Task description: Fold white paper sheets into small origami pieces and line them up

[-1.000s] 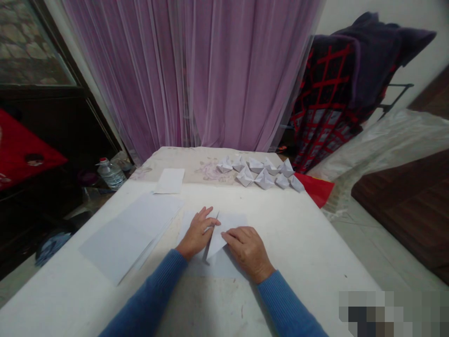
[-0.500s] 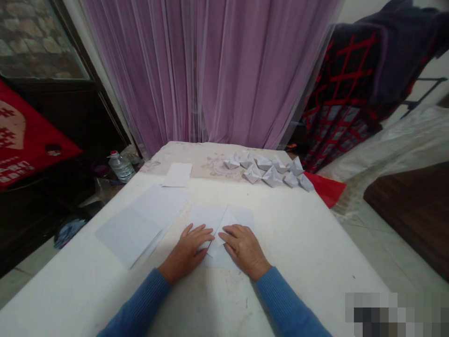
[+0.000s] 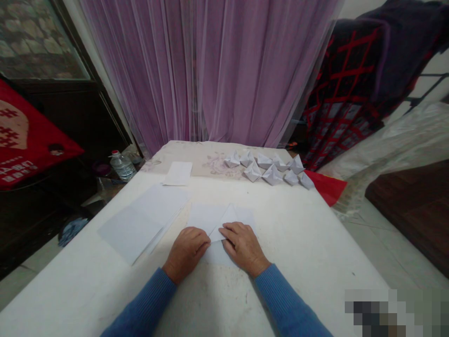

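Observation:
A small piece of folded white paper [image 3: 229, 214], pointed at its far end, lies between my hands on top of a flat white sheet [image 3: 200, 214]. My left hand [image 3: 186, 250] is closed, its thumb and fingertips pinching the near left corner of the folded paper. Across its right side rests my right hand [image 3: 243, 247], fingers bent together and pressing it down. The fingers partly hide the near edge of the fold. Several folded white paper boats [image 3: 272, 175] stand in two rows at the far right of the table.
Left of my hands lies a stack of white paper sheets [image 3: 136, 224]. Beyond it is a smaller white paper piece [image 3: 178, 173]. A red cloth [image 3: 326, 187] hangs at the table's right edge, and a water bottle [image 3: 122, 166] stands off the left side. A purple curtain [image 3: 231, 70] hangs behind.
My left hand's fingers, spread flat on the paper before, have drawn in and now pinch its near left corner, with the near edge turned up. The right hand has barely moved.

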The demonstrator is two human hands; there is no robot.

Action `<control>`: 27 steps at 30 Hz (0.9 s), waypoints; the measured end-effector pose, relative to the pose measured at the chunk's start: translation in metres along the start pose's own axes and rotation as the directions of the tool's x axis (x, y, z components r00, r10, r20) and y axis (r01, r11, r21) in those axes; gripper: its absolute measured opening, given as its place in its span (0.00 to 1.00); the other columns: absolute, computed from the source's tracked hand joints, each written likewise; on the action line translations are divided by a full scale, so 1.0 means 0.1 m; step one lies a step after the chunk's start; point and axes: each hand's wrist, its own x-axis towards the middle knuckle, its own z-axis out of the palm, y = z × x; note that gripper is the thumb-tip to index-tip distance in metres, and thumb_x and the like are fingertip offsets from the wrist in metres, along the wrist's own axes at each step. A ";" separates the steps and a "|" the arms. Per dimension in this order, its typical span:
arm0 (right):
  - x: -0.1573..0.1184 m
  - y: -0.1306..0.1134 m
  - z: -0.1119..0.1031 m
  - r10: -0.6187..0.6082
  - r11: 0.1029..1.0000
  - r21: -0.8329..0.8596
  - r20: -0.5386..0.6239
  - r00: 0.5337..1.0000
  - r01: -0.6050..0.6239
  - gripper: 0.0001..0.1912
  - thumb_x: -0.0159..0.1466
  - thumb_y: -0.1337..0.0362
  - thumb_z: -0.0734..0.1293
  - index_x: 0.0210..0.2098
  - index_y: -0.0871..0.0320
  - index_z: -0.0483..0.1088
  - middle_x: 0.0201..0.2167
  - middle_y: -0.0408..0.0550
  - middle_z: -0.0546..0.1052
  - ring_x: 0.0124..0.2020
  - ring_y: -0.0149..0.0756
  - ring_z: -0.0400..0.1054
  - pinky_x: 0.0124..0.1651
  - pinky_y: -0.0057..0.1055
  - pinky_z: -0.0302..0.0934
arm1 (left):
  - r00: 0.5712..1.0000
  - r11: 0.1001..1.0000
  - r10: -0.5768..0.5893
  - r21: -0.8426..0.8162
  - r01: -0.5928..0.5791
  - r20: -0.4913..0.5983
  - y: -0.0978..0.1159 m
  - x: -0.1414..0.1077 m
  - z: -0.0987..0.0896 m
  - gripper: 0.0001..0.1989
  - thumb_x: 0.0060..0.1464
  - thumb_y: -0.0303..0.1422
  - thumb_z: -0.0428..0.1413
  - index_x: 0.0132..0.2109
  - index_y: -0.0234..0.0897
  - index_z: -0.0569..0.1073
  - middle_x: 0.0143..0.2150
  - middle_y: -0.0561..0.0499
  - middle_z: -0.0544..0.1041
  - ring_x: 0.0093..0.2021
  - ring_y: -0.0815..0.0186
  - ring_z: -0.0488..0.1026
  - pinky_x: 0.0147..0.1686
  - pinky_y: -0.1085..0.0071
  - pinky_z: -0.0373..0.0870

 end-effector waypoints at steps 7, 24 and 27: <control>0.00 -0.08 0.03 -0.006 0.992 0.128 -0.010 1.000 0.007 0.07 0.61 0.66 0.68 0.39 0.53 0.75 0.45 0.48 0.77 0.47 0.40 0.67 0.49 0.39 0.55 | 0.992 0.991 -0.124 0.052 0.125 -0.025 0.01 -0.02 0.00 0.04 0.56 0.31 0.56 0.34 0.41 0.75 0.35 0.51 0.76 0.40 0.62 0.71 0.46 0.61 0.62; -0.09 -0.27 -0.02 -0.031 0.999 0.036 0.074 0.997 0.028 0.16 0.63 0.67 0.65 0.50 0.51 0.70 0.51 0.50 0.73 0.52 0.42 0.63 0.54 0.41 0.52 | 0.951 0.957 -0.282 0.039 0.289 -0.126 -0.02 -0.04 0.18 0.04 0.53 0.28 0.57 0.30 0.40 0.72 0.45 0.48 0.74 0.49 0.58 0.68 0.51 0.57 0.61; -0.12 -0.31 -0.03 -0.050 0.999 -0.004 0.099 0.994 0.050 0.17 0.64 0.65 0.64 0.53 0.49 0.69 0.54 0.50 0.71 0.54 0.42 0.61 0.56 0.43 0.50 | 0.951 0.956 -0.285 0.041 0.292 -0.119 0.01 -0.03 0.17 0.04 0.53 0.28 0.56 0.31 0.39 0.70 0.44 0.48 0.73 0.49 0.57 0.68 0.50 0.56 0.61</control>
